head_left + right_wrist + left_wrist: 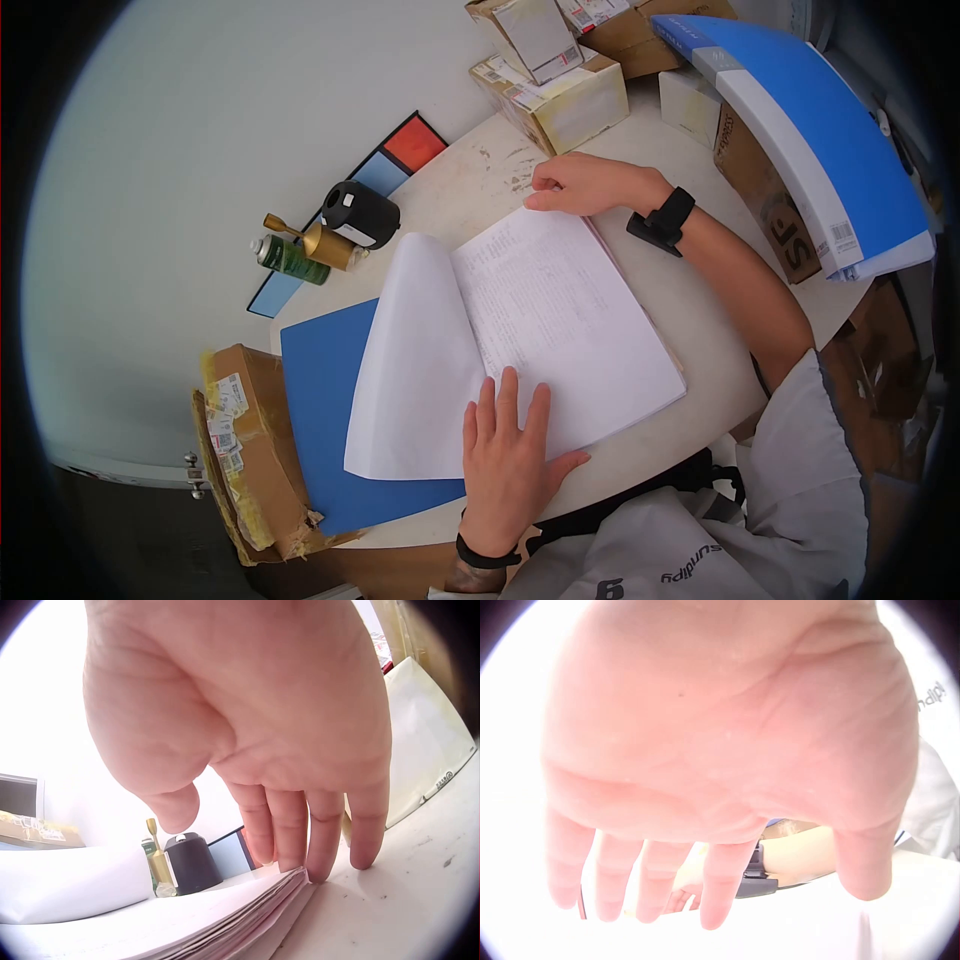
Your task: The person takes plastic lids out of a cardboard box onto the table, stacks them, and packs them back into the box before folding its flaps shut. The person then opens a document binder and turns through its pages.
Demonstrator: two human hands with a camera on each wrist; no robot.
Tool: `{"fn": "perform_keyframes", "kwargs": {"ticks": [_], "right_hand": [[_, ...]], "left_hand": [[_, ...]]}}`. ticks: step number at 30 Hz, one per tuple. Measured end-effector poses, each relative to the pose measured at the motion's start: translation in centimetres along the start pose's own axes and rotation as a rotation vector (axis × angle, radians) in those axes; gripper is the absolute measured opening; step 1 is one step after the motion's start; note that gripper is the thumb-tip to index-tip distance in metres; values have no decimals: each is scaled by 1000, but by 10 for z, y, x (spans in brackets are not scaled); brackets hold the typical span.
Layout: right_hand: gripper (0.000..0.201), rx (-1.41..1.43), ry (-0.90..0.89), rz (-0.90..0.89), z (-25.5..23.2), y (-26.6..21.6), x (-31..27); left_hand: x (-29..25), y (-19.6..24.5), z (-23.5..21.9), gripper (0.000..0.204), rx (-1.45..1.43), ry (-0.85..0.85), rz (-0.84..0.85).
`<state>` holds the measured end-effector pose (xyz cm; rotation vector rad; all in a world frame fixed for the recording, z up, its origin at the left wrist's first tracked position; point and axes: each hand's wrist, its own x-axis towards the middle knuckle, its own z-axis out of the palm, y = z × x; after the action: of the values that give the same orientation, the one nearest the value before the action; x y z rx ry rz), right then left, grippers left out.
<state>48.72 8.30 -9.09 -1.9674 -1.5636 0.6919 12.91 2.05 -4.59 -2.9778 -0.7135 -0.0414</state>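
A thick stack of printed paper [560,310] lies on the table, with a white turned leaf [415,380] arching up on its left side. Below that leaf shows a blue folder cover [330,400]. My left hand [508,460] has its fingers spread at the lower edge of the pages, near the fold. In the left wrist view the palm of this left hand [727,765] hides most of the paper. At the stack's far corner is my right hand [590,185]. In the right wrist view the fingertips [319,870] reach down right at the page corner, thumb apart from them.
Behind the papers stand a black canister [362,215], a gold container [328,245] and a green can [290,260], beside a coloured panel [415,143]. Cardboard boxes [570,100] sit at the back, another torn box [255,440] at left. A large blue binder [820,120] stands at right.
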Motion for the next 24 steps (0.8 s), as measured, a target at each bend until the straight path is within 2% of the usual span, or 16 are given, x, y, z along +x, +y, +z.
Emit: {"fn": "perform_keyframes", "kwargs": {"ticks": [2, 9, 11, 12, 14, 15, 17, 19, 22, 24], "right_hand": [[48, -5, 15, 0, 0, 1, 0], [46, 48, 105, -107, 4, 17, 8], [45, 53, 116, -114, 4, 20, 11], [45, 55, 128, -119, 4, 22, 11], [45, 73, 138, -113, 3, 25, 12], [44, 90, 146, -110, 3, 25, 12], [43, 94, 137, -115, 0, 24, 13], [42, 96, 131, -112, -1, 27, 13], [40, 60, 239, -180, 1, 30, 16], [39, 130, 122, -53, -4, 27, 16]], "left_hand": [[3, 3, 16, 79, -240, -96, 22], [2, -12, 12, 66, -438, -140, -46], [2, -14, 11, 51, -404, -57, 38], [2, -14, 14, 51, -402, -57, 40], [1, -12, 20, 33, -657, 68, -63], [1, -10, 18, 33, -655, 70, -64], [2, -5, 9, 13, -684, 80, -296], [3, -5, 13, 12, -715, 127, -334], [-2, -15, 23, 18, -753, 191, -416], [-9, -23, 31, 21, -757, 212, -461]]}}
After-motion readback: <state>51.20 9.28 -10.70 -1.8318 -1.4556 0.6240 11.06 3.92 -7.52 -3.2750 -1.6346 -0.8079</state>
